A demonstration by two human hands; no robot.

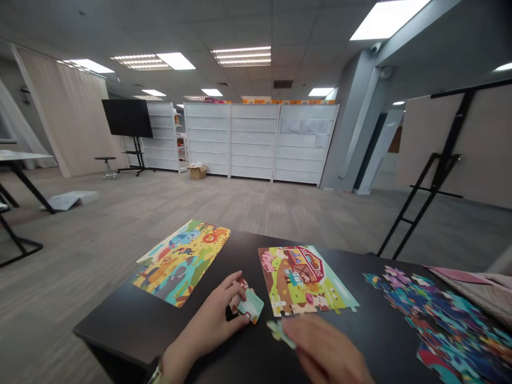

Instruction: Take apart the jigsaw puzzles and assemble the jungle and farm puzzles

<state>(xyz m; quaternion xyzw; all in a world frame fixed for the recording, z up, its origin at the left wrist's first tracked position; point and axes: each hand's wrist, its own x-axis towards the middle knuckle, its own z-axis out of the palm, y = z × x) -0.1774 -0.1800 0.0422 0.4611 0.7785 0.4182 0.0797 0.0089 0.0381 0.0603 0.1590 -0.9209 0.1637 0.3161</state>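
My left hand (218,312) is curled around a few jigsaw pieces (251,306), pale blue-green with a bit of red and brown, just above the dark table (168,333). Between the thumb and fingers of my right hand (326,344) is a light green jigsaw piece (280,334); the hand is slightly blurred. Right above it lies a farm puzzle (306,280) with a red barn, a pig and a cow. Its bottom edge shows open tabs and notches.
An animal puzzle (184,261) with a lion lies at the table's left. Many loose dark-blue jigsaw pieces (448,325) are heaped at the right, beside a pinkish cloth item (472,282). Beyond the table stand a board on a black stand (436,160) and white shelves (256,141).
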